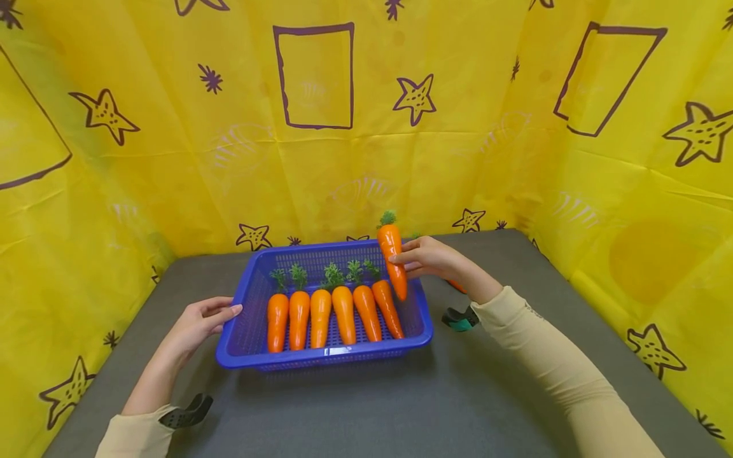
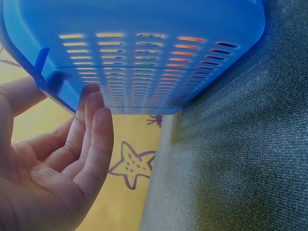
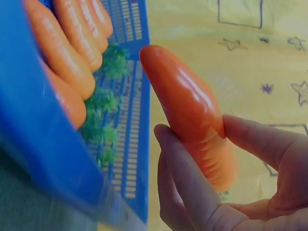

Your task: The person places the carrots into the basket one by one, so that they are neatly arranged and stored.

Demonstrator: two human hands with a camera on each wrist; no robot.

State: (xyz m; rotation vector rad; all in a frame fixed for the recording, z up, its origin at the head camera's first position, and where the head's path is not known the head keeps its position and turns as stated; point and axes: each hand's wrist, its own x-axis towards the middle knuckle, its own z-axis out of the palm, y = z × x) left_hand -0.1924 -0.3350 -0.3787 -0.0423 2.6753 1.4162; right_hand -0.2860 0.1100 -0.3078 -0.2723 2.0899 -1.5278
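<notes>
A blue plastic basket (image 1: 343, 353) with slotted walls stands on the grey surface, holding several orange carrots (image 1: 343, 315) in a row, green tops toward the back. My left hand (image 1: 197, 326) grips the basket's left rim; in the left wrist view the thumb reaches over the rim and the curled fingers (image 2: 98, 144) lie beneath it. Above the basket's right side, my right hand (image 1: 432, 257) pinches one carrot (image 3: 185, 101) between thumb and fingers. That carrot is nearly upright in the head view, its green top up and its tip pointing down.
Partly hidden behind the right wrist, an orange piece (image 1: 456, 285) lies on the grey tabletop (image 1: 366, 413) to the right of the basket. A yellow curtain (image 1: 366, 172) with drawn starfish encloses the back and both sides. Dark bands (image 1: 186, 413) sit at both wrists.
</notes>
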